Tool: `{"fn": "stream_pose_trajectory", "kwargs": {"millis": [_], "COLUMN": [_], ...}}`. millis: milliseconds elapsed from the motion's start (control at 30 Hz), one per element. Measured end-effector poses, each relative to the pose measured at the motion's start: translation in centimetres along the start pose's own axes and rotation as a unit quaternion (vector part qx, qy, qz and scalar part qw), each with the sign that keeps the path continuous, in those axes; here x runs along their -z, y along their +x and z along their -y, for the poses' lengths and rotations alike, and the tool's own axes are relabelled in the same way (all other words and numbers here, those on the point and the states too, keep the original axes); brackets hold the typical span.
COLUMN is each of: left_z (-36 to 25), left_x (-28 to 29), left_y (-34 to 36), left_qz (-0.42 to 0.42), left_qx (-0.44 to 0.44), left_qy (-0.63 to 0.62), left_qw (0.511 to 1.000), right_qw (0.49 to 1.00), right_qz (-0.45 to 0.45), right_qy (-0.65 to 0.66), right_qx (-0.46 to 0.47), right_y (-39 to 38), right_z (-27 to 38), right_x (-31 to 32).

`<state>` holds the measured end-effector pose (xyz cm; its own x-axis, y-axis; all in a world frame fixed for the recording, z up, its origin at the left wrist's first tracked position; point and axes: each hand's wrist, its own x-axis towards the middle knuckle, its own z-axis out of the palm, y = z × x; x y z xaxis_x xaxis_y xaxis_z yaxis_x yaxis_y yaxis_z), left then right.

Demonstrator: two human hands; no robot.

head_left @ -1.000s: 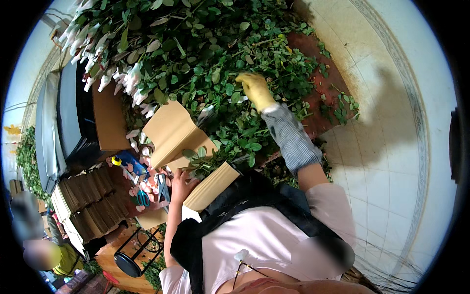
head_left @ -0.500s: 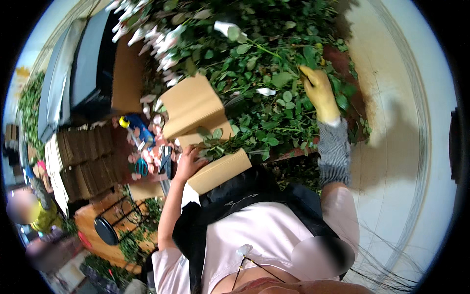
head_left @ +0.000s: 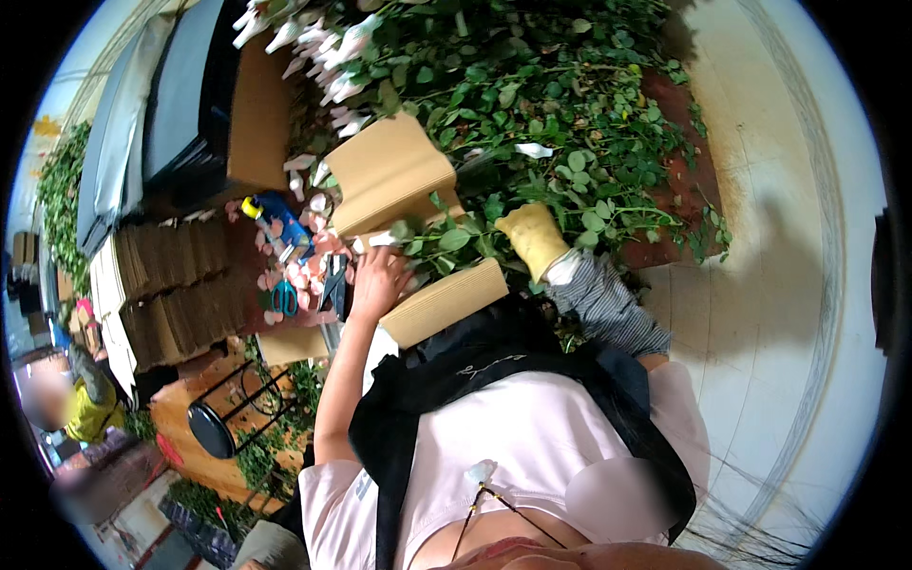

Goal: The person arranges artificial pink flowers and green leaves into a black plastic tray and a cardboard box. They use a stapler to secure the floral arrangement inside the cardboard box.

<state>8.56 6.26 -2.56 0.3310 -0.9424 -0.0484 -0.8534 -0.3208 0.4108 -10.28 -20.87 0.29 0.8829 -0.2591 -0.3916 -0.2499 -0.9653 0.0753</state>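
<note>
My bare left hand lies over the left end of an opened sheet of corrugated cardboard, its fingers stretched out and slightly bent. A small white-covered flower head shows just beyond its fingertips. Leafy rose stems lie across the cardboard to the right of this hand. My right hand, in a yellow glove with a grey striped sleeve, is closed round rose stems at the cardboard's right side; its fingertips are hidden. The raised cardboard flap stands behind the stems.
A large heap of leafy roses covers the far table, with white-sleeved buds at its left. Pink petals, teal scissors and a black-handled tool lie left. Stacked cardboard, a black stool and another person are further left.
My right hand has come down and left from the heap, bringing a white-sleeved rose to the cardboard. My left hand has shifted slightly up and right. The view has moved a little.
</note>
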Motion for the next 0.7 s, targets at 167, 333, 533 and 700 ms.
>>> {"fn": "stream_pose_trajectory", "kwargs": {"millis": [167,333,533,700], "left_z": [-0.5,-0.2,-0.1,-0.6], "left_x": [-0.4,-1.0,-1.3,-0.8], "left_y": [1.7,0.7,0.1,1.0], "left_qz": [-0.077,-0.058,-0.052,-0.043], "left_qx": [-0.050,0.004,0.043,0.042], "left_qy": [0.004,-0.073,-0.071,-0.077], "left_qw": [0.996,0.996,0.995,0.995], "right_qw": [0.898,0.718,0.774,0.905], "right_qz": [-0.050,-0.082,-0.359,-0.324], "right_qy": [0.427,0.691,0.466,0.103], "right_qx": [-0.096,0.014,-0.235,-0.256], "right_y": [0.7,-2.3,1.7,10.3], "right_z": [-1.8,-6.5,-15.3,-19.0], "right_x": [-11.6,-4.1,1.8,-6.2]}}
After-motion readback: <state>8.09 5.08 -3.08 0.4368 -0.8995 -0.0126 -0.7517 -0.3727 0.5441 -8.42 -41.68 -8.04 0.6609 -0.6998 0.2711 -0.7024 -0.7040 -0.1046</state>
